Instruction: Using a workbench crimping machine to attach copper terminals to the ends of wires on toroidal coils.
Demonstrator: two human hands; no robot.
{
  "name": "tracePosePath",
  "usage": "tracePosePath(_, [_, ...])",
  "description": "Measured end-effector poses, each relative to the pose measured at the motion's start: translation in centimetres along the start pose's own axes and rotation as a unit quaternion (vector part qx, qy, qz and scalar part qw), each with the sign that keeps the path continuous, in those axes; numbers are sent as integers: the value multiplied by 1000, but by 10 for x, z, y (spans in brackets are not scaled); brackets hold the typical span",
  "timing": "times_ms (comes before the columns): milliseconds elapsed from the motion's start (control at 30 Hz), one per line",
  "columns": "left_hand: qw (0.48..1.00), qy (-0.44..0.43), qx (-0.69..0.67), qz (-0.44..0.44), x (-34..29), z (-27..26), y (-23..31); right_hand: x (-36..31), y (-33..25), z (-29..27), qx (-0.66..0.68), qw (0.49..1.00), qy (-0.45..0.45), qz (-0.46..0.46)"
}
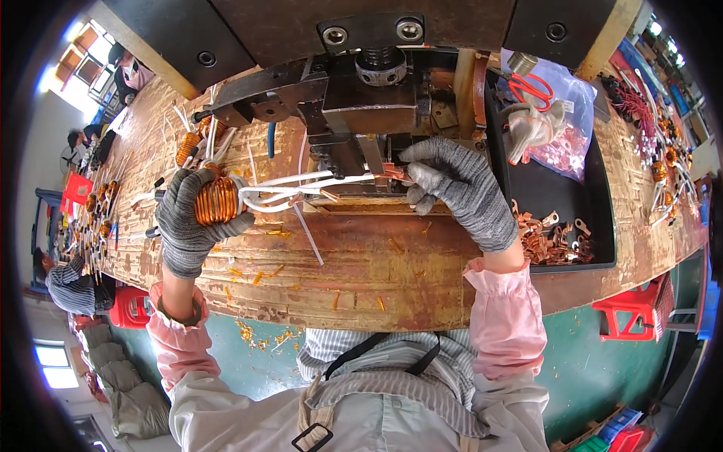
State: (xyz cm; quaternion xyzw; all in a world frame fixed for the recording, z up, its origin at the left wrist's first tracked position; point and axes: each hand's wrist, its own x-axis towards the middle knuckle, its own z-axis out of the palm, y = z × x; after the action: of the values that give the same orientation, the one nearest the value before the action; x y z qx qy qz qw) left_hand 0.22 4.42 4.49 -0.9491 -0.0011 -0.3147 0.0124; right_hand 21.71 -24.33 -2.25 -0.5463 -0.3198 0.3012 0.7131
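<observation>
My left hand (188,218), in a grey knit glove, is wrapped round a copper-wire coil (216,200). White-sleeved leads (301,181) run from the coil to the right, and some end in bare copper. One lead reaches the jaws of a dark metal press (369,113), where a copper terminal lug (392,172) sits at its end. My right hand (444,181), gloved alike, has its thumb and fingers closed at that lug, just right of the press jaws. The fingers partly hide the lug's far end.
A black tray (602,203) at the right holds loose copper lugs (553,237), a plastic bag (565,113) and red-handled scissors (531,89). More coils (188,147) lie behind my left hand. Wire scraps dot the wooden table (361,264). Other people sit at the far left; red stools (633,313) stand beside the table.
</observation>
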Motion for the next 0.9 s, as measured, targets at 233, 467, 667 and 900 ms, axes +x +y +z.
tracePosePath(233, [1000,0,-8,-12,1,-2,-3,4,2,3,14,1000,-9,-21])
tracePosePath(467, [1000,0,-8,-21,-5,1,-11,5,2,11,32,999,5,-20])
tracePosePath(667, [1000,7,-19,-16,-4,4,-13,9,2,14,43,998,41,-25])
tracePosePath(900, [1000,-9,-5,-23,-4,4,-14,7,4,15,24,997,73,-23])
